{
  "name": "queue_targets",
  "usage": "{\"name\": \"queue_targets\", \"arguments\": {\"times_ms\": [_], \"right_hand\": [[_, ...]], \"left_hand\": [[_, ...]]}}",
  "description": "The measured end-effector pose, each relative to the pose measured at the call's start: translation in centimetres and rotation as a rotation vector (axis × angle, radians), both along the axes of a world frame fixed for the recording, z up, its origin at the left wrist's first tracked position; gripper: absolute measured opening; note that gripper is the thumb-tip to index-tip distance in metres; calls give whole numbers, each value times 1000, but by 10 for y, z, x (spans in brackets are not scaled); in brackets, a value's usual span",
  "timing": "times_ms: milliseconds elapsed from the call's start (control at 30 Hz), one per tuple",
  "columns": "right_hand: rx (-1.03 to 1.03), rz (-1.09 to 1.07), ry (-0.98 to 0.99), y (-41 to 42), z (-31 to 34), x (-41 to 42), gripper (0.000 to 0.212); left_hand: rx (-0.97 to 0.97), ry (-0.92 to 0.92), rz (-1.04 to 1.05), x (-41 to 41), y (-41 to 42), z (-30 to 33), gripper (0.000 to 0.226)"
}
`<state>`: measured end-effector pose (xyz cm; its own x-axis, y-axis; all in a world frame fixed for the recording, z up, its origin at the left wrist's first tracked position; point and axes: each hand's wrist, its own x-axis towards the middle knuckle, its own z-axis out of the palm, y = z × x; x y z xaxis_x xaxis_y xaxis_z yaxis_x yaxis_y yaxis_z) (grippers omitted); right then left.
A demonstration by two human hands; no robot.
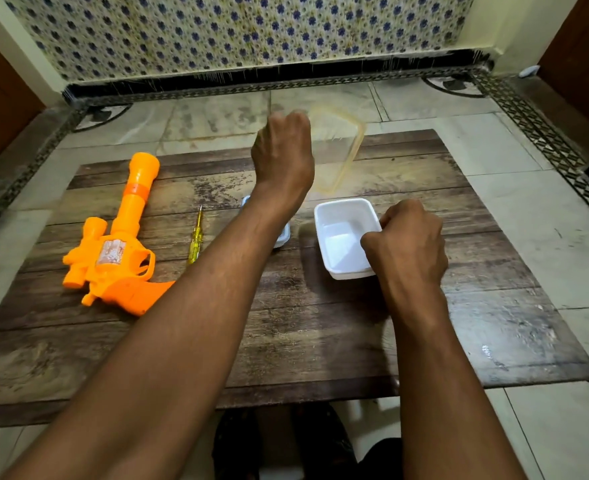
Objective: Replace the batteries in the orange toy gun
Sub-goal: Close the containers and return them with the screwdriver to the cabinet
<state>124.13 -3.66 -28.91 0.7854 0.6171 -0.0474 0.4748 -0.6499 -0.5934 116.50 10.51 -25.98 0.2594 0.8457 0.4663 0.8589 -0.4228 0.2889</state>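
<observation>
Orange toy gun (113,251) is lying on its side at the left of the wooden board (286,341), its long barrel pointing toward the far wall and its grip coming back toward the near edge, where the left forearm is cutting off its tip. Just right of it, a yellow screwdriver (196,237) is lying roughly parallel, tip pointing away.

The left hand (282,157) is reaching across the middle, fingers curled around the edge of a clear lid (350,147), holding it lifted and tilted; the lid is blurring and hard to make out. Under that forearm a small pale container (283,235) is mostly hiding, so its contents cannot be told.

The right hand (407,237) is gripping the right rim of a white tub (341,237), whose visible inside is showing only white.
</observation>
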Motion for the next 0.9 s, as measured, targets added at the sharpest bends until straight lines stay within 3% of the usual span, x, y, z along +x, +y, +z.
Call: {"name": "queue_targets", "arguments": {"times_ms": [167,333,467,533,667,733,800,900], "right_hand": [[-23,14,18,-7,7,-5,27],[-51,63,50,-18,18,-15,18],[164,110,-96,-20,24,-17,14],[276,142,58,-16,25,-16,18],[323,188,746,-15,35,-23,57],[308,207,959,-14,37,-24,65],[409,161,1067,-14,35,-22,48],[548,116,925,-14,30,-15,14]], "left_hand": [[167,-168,-91,-36,-25,12,22],[202,-257,-185,-79,-74,6,29],[180,-318,-171,-98,-103,-4,30],[192,-360,-155,-100,-108,-7,25],[251,-455,-124,-94,-112,-11,14],[274,-460,-143,-88,-112,-12,11],[278,-469,-175,-84,-110,-15,9],[209,-453,-281,-82,-102,-23,13]]}}
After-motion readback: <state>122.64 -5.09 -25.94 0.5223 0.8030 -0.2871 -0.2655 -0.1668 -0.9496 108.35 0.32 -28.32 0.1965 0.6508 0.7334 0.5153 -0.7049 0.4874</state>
